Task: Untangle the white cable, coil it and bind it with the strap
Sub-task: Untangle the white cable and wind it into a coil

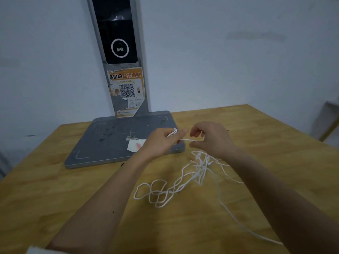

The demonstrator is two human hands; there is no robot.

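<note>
Two hands (pixel 161 142) (pixel 211 138) stretch white cable (pixel 185 139) level — running left-right.

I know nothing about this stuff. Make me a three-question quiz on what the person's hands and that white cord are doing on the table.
1. True or false: the white cable is already fully coiled and tied.
2. Which hand has loops of cable wrapped around its fingers? A) left hand B) right hand C) neither
3. Fill in: the grey base plate of the scanner stand sits on a ______ table.

Key
1. False: most of it lies in loose tangled loops on the table.
2. A: a few turns show at the left hand's fingers, while the right hand pinches a short stretch running between the hands.
3. wooden
</note>
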